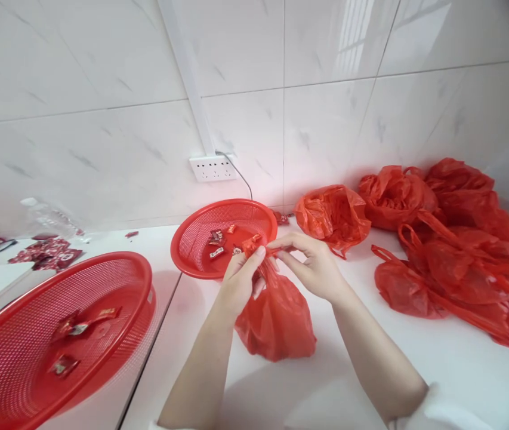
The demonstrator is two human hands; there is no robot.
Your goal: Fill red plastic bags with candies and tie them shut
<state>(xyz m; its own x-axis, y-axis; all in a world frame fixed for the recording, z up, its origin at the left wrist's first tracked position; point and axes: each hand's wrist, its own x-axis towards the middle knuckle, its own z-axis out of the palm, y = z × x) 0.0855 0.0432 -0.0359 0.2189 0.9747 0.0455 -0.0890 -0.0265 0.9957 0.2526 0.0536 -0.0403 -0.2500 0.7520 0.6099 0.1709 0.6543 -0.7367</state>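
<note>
A filled red plastic bag (278, 325) rests on the white table in front of me, its top gathered into a narrow neck. My left hand (241, 278) is closed around that neck, thumb on top. With fingertips pinched together, my right hand (310, 263) grips a strip of the bag's top, close to the left thumb. The bag's contents do not show through clearly. Just behind my hands stands a round red basket (182, 242) holding several small wrapped packets (216, 237).
A larger red basket (140, 266) with a few packets stands at left. Filled red bags (460, 263) crowd the right side, beside an open red bag (332, 215). A clear bottle (52, 218) lies at the back left. A power strip (213, 168) with a cable is on the tiled wall.
</note>
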